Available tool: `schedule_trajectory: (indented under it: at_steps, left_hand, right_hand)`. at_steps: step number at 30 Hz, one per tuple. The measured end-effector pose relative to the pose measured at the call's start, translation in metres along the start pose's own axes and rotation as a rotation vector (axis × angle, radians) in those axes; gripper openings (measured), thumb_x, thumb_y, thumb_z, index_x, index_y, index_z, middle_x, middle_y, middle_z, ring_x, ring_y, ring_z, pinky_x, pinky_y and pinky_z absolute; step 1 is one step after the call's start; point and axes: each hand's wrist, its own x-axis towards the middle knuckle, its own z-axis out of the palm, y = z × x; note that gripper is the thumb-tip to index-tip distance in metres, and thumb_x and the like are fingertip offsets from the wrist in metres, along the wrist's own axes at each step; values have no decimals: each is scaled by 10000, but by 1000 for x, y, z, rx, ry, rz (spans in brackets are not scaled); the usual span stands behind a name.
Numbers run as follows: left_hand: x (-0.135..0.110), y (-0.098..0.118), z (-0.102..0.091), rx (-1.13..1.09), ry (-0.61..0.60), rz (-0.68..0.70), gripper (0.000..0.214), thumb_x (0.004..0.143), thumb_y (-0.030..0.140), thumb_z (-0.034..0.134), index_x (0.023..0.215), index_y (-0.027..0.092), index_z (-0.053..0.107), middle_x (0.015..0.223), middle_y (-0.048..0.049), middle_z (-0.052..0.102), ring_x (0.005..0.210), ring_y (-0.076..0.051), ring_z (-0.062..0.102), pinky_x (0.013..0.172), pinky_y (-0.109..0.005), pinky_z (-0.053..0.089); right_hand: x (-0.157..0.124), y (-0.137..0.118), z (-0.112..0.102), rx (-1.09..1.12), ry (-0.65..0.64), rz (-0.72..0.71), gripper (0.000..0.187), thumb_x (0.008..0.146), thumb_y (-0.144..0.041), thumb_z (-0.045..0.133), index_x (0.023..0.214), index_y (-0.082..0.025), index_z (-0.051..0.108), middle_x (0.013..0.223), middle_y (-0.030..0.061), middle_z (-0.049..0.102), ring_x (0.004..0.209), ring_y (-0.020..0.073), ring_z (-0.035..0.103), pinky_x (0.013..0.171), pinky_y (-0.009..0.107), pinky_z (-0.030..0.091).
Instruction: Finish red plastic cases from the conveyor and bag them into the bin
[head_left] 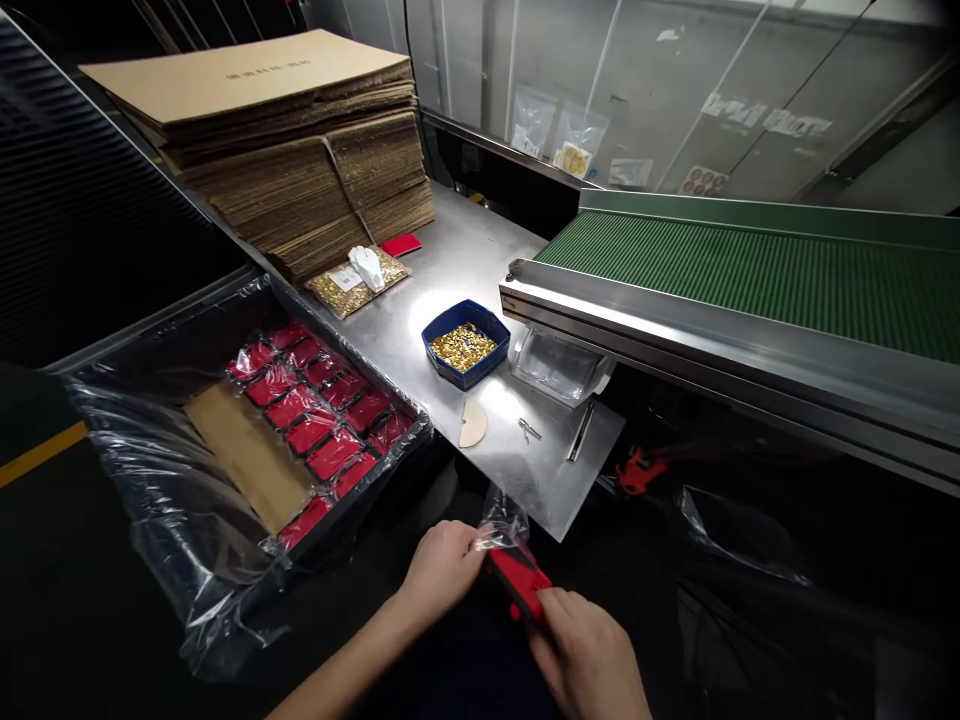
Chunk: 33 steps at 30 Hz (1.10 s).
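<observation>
Long red-and-black thing [517,575] looked like hard plastic. Small clear plastic bag [504,515] shone, wrinkly. Flat silver metal table [465,240] looked smooth, shiny. Tall brown cardboard stack [300,165] had dull smooth top, rough edges. Loose clear plastic sheet [154,500] looked glossy, crinkly. Small gold bits [465,347] glittered like metal.

red piece [519,578]: red and black, long, slanting, its far end to the upper left, held between left hand [446,565] and right hand [589,640]
bag [504,515]: clear, crumpled plastic at that far end; around or beside it, unclear
</observation>
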Motion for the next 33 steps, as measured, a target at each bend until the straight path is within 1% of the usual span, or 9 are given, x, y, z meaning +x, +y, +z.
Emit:
schedule_trajectory:
  at_steps: [5, 9, 12, 14, 20, 24, 28, 30, 33]
  left_hand:
    - [-12, 35, -6, 238, 203, 148, 409, 1048, 347, 364, 708, 209, 546, 808, -86, 647, 787, -246, 568, 693, -360, 309]
    - [-11, 46, 1, 308, 230, 271, 194, 981, 181, 456, 831, 212, 575, 887, -73, 663, 833, -245, 601, 690, -347, 350]
    - [-11, 53, 12, 297, 158, 419, 116, 894, 127, 559, 845, 232, 566, 846, -12, 670, 755, -196, 629, 642, -305, 385]
    - [-9, 57, 18, 278, 158, 477, 109, 895, 127, 555, 898, 236, 559, 818, 4, 680, 709, -182, 642, 625, -294, 409]
    - [7, 57, 26, 232, 310, 524, 172, 1018, 144, 398, 1042, 205, 557, 798, -35, 712, 677, -199, 682, 610, -304, 439]
    - [-3, 61, 48, 200, 226, 780, 212, 1006, 151, 397, 965, 207, 597, 765, -53, 706, 660, -203, 666, 596, -318, 450]
    - [-20, 70, 67, 136, 92, 948, 197, 970, 124, 406, 896, 235, 551, 739, -42, 692, 629, -189, 634, 580, -320, 433]
    - [-24, 72, 67, 89, 53, 906, 158, 952, 106, 414, 977, 241, 492, 788, -34, 694, 647, -179, 635, 592, -301, 447]
    - [-27, 70, 61, 46, -13, 827, 174, 951, 107, 426, 1034, 255, 387, 787, -3, 671, 588, -159, 597, 542, -275, 422]
  right_hand:
    - [-3, -1, -8, 398, 124, 507, 371, 934, -587, 615, 984, -252, 767, 775, 32, 717, 722, 225, 678, 687, 316, 494]
    - [2, 1, -9, 824, 180, 762, 646, 810, -697, 718, 1209, -190, 758, 1052, 91, 810, 995, 306, 745, 851, 322, 570]
    - [3, 1, -10, 954, 258, 764, 657, 807, -692, 722, 1211, -175, 758, 1144, 110, 799, 1094, 321, 734, 932, 322, 570]
    - [1, -1, -9, 854, 259, 761, 631, 804, -701, 712, 1184, -201, 773, 1079, 104, 810, 1022, 323, 749, 897, 341, 577]
    - [-8, -4, -10, 358, 9, 624, 366, 923, -576, 568, 1059, -300, 767, 831, 71, 788, 765, 318, 740, 657, 366, 474]
    - [-3, 1, -29, 286, -107, 625, 291, 952, -452, 504, 1061, -313, 735, 856, 65, 790, 803, 338, 740, 675, 374, 426]
    - [5, 19, -40, 698, -79, 613, 251, 872, -264, 587, 1039, -281, 774, 918, 41, 798, 898, 308, 730, 768, 355, 482]
    - [7, 29, -37, 1003, -70, 557, 214, 842, -317, 688, 1005, -222, 789, 932, 64, 799, 896, 302, 725, 798, 348, 513]
    - [6, 35, -27, 1278, -7, 520, 401, 858, -495, 733, 1090, -169, 772, 994, 112, 797, 918, 302, 724, 867, 376, 539]
